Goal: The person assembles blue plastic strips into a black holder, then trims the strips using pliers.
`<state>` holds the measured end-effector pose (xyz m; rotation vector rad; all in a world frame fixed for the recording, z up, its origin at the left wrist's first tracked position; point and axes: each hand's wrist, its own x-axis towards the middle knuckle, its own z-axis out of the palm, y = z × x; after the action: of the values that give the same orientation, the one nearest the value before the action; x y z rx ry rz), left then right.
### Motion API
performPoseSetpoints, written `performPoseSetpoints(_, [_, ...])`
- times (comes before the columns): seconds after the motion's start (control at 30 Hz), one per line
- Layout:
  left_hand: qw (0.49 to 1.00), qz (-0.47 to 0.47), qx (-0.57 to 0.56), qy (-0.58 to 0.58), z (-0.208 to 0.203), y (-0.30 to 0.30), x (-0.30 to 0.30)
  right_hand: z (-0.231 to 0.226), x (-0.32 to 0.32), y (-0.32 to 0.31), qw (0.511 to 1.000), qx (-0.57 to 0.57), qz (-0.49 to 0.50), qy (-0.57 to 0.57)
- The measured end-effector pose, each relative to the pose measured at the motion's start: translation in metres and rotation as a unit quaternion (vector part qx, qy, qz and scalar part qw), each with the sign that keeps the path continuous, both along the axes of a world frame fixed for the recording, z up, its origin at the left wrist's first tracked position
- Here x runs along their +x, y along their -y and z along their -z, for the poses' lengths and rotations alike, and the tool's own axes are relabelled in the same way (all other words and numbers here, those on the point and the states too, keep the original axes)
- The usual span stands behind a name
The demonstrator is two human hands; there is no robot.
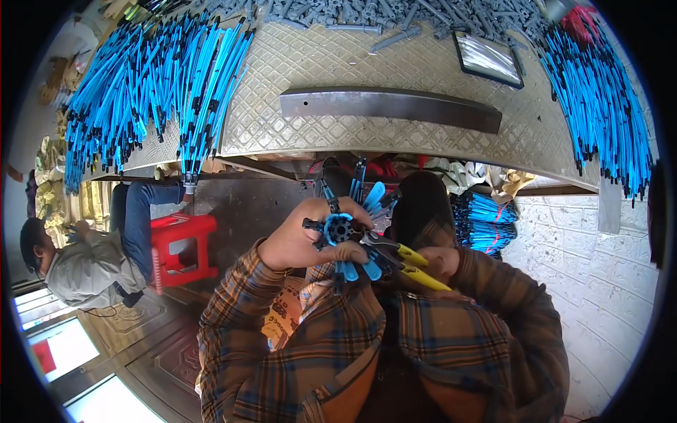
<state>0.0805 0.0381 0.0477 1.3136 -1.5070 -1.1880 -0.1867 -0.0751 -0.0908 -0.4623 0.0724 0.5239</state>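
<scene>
Dark floor [247,197] shows past my lap, where I sit in a plaid shirt [317,345]. My left hand [300,236] curls around a blue-and-black cluster [341,228], thumb and fingers gripping it about its round, holed middle (blue strips [372,269] fan out around that). It sits in front of my chest, to the left of my right hand [441,262], which is closed on yellow-handled pliers [423,277]. Their tip is right beside the cluster; whether it touches, I cannot tell. Beyond my knees, the patterned tabletop [296,60] bears a dark metal bar [388,106]. Blue rods [155,77] lie heaped at its left end, more at its right, and grey parts [352,10] crowd the far side.
</scene>
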Motion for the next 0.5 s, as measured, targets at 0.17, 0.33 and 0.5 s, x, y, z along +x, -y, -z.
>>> performPoseSetpoints(0.17, [0.997,-0.051,0.045,-0.03,0.003,-0.006,0.004,-0.087,0.035,0.037,0.989,-0.121,-0.07,0.043])
performPoseSetpoints(0.33, [0.996,-0.044,0.068,-0.041,-0.002,-0.004,-0.002,-0.105,0.033,0.043,0.988,-0.093,-0.103,-0.072])
performPoseSetpoints(0.5, [0.999,-0.012,0.043,-0.023,0.0,0.005,0.004,-0.084,0.02,0.03,0.997,-0.066,-0.046,-0.005])
